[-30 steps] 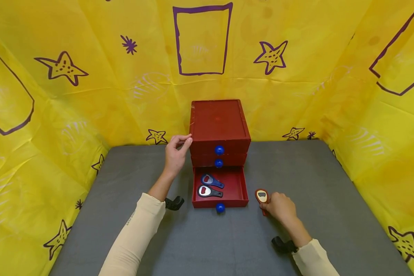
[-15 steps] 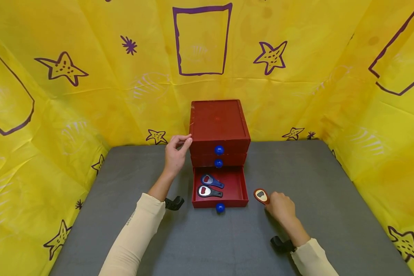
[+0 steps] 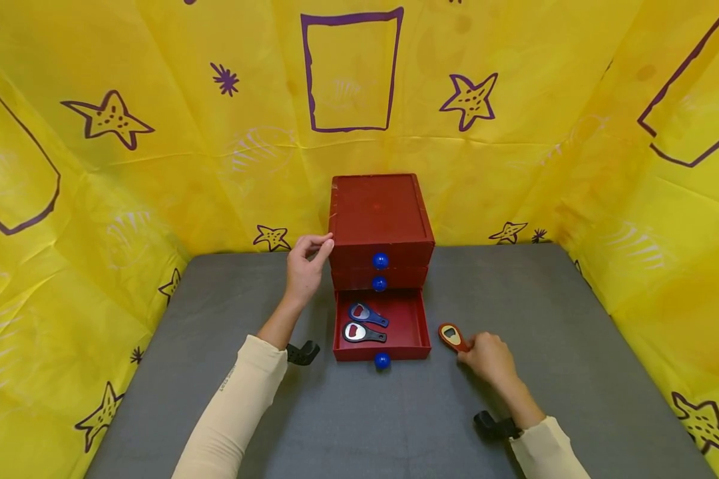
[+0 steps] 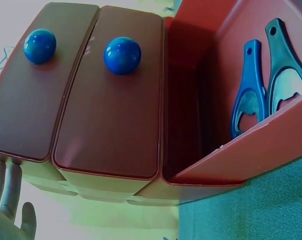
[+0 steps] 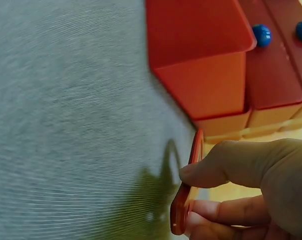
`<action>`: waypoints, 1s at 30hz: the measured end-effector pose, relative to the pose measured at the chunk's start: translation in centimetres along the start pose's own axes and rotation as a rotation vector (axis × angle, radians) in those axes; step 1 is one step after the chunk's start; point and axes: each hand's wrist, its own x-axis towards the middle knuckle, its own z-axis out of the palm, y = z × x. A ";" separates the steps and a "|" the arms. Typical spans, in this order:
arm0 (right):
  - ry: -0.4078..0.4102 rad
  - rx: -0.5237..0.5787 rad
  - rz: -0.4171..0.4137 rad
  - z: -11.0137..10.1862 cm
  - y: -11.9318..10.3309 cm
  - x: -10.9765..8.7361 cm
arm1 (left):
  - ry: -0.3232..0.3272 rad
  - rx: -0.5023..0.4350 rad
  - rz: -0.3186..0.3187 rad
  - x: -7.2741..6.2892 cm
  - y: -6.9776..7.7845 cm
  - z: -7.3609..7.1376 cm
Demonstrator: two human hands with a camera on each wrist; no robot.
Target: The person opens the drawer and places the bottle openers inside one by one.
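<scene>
My right hand (image 3: pixel 490 359) pinches a red bottle opener (image 3: pixel 452 336) between thumb and fingers, just right of the pulled-out bottom drawer (image 3: pixel 409 316). The opener's rounded head points toward the drawer; in the right wrist view the red opener (image 5: pixel 178 216) appears edge-on, above the grey cloth. Inside that drawer lie a blue bottle opener (image 3: pixel 379 319) and a black bottle opener (image 3: pixel 375 336), side by side. My left hand (image 3: pixel 303 274) has its fingertips at the upper left side of the red drawer unit (image 3: pixel 377 209), and its fingers look fairly straight in the left wrist view.
Two upper drawers with blue knobs (image 3: pixel 381 261) are closed. Another blue knob (image 3: pixel 383 360) sticks out at the front of the lowest drawer. Grey cloth (image 3: pixel 245 286) covers the table, and a yellow patterned curtain (image 3: pixel 359 153) surrounds it behind and at both sides.
The red bottle opener has turned in my right hand's grip, its head swinging left toward the drawer and its handle end toward the fingers. My left hand stays in place.
</scene>
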 end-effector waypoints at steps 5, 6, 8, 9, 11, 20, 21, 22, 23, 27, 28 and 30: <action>0.011 0.023 -0.017 -0.9 -0.5 0.2 | -0.007 0.001 0.002 0.0 0.0 0.0; 0.012 0.030 -0.023 -1.1 -0.7 0.2 | -0.008 0.001 0.002 0.0 0.0 0.0; 0.016 0.039 -0.037 -1.5 -1.1 0.3 | -0.006 -0.003 0.003 0.0 0.0 0.0; 0.020 0.043 -0.044 -1.7 -1.4 0.3 | -0.006 -0.006 0.004 0.0 0.0 0.0; 0.029 0.050 -0.064 -2.2 -1.9 0.5 | -0.004 -0.009 0.003 0.0 0.0 0.0; 0.037 0.012 -0.195 -3.9 -4.1 1.8 | 0.003 -0.008 0.002 0.0 -0.1 0.0; 0.031 0.006 -0.208 -4.1 -4.4 2.1 | 0.005 -0.008 0.002 0.0 -0.1 0.0; 0.025 -0.001 -0.217 -4.3 -4.6 2.3 | 0.007 -0.008 0.004 0.0 -0.1 0.1; 0.021 -0.007 -0.227 -4.4 -4.9 2.5 | 0.007 -0.008 0.003 0.0 -0.1 0.0; 0.001 -0.020 -0.265 -4.4 -6.4 3.2 | 0.006 -0.003 -0.004 0.0 0.0 0.0; -0.004 -0.025 -0.277 -4.3 -6.8 3.4 | 0.004 -0.003 -0.005 0.0 0.0 0.0; -0.024 -0.035 -0.287 -4.1 -7.6 3.6 | 0.002 -0.003 -0.011 0.0 0.0 0.0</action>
